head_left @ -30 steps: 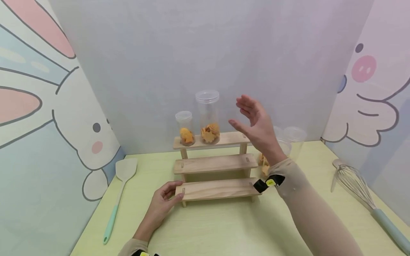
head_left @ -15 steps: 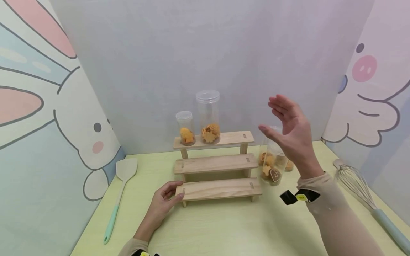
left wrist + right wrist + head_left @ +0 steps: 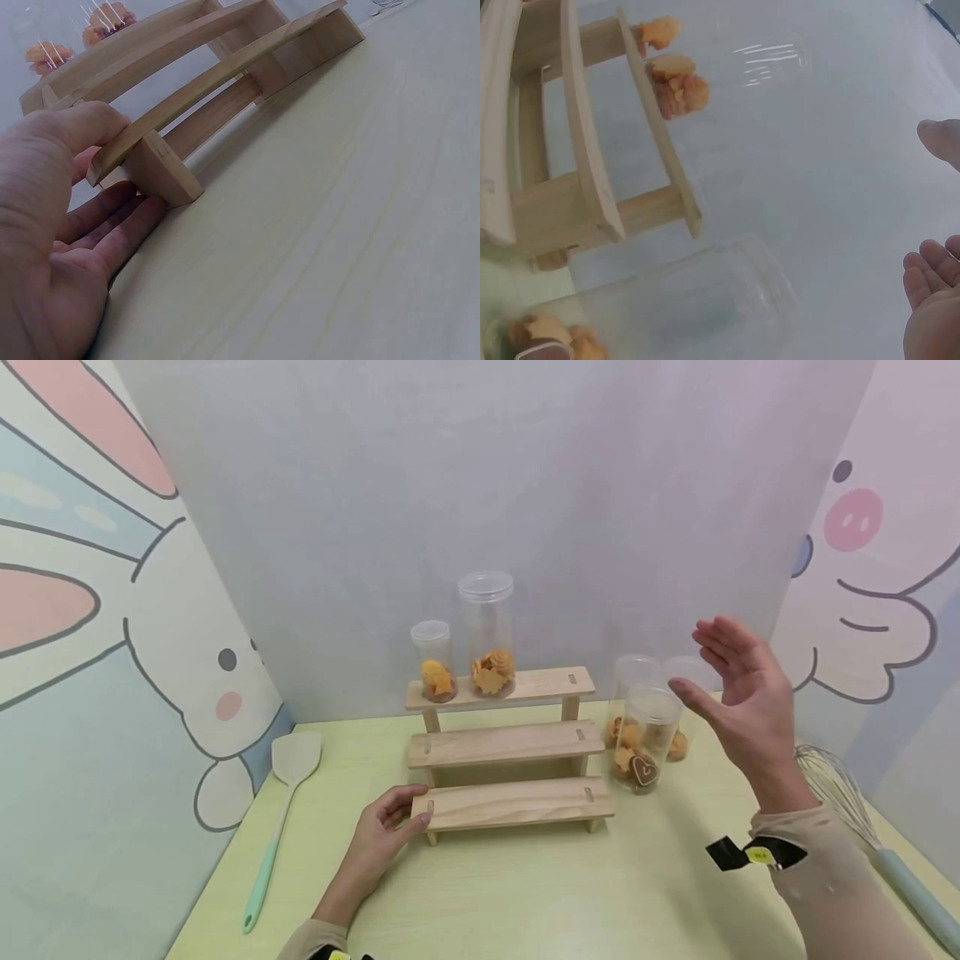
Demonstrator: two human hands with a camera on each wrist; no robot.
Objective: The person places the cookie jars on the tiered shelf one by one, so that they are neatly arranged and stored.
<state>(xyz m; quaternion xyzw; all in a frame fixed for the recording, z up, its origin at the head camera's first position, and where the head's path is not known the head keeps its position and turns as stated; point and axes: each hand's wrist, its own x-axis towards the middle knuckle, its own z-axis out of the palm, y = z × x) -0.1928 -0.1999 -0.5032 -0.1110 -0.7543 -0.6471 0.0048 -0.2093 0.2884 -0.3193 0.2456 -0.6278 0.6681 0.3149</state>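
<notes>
A three-step wooden rack (image 3: 517, 802) stands mid-table. My left hand (image 3: 381, 835) grips the left end of its lowest step; in the left wrist view its thumb lies on the board (image 3: 225, 71), fingers by the leg. On the top step are a small jar (image 3: 435, 672) and a tall jar (image 3: 489, 643), both with cookies. My right hand (image 3: 750, 718) is raised in the air, thumb apart from the fingers, holding nothing. Left of it stand clear cookie jars: one in front (image 3: 643, 752), one behind (image 3: 628, 693), and another (image 3: 678, 745) partly behind it.
A white spatula with a green handle (image 3: 262, 868) lies at the left of the table. On the right lies a whisk (image 3: 911, 885), partly covered by my right arm. Cartoon-printed panels stand at both sides, with a plain grey backdrop behind the rack.
My right hand has moved right, from beside the tall jar past the jars on the right, and lower, uncovering the rack's right end and those jars. My left hand stays on the rack.
</notes>
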